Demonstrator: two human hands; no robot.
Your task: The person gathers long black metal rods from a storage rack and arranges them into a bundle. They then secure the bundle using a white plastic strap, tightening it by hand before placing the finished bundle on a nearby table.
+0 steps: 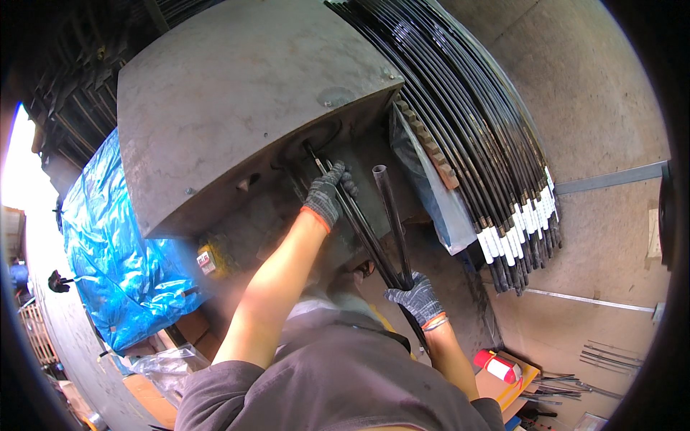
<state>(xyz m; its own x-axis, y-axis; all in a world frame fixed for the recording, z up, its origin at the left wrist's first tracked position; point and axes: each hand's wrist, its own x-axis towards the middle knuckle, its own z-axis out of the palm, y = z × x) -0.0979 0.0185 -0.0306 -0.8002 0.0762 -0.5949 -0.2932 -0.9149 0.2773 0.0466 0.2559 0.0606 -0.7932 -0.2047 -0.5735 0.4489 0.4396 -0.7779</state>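
My left hand (329, 192), in a grey knit glove with an orange cuff, is closed around the upper part of a long dark rod (368, 241). The rod's bright metal tip stands out above the fingers, near the underside of the grey metal housing (244, 93). Lower down and to the right, my right hand (418, 300), gloved the same way, is wrapped around the rod's lower part together with a black tube (392, 215). That tube leans away at an angle, its hollow end pointing up. Whether the dark length between my hands is one rod or more, I cannot tell.
Many long black rods (460, 122) with white-wrapped ends lie in a rack at the right. Blue plastic sheeting (122, 244) covers something at the left. A yellow container (215, 258) sits below the housing. A red and white bottle (497, 366) lies on cardboard at the lower right.
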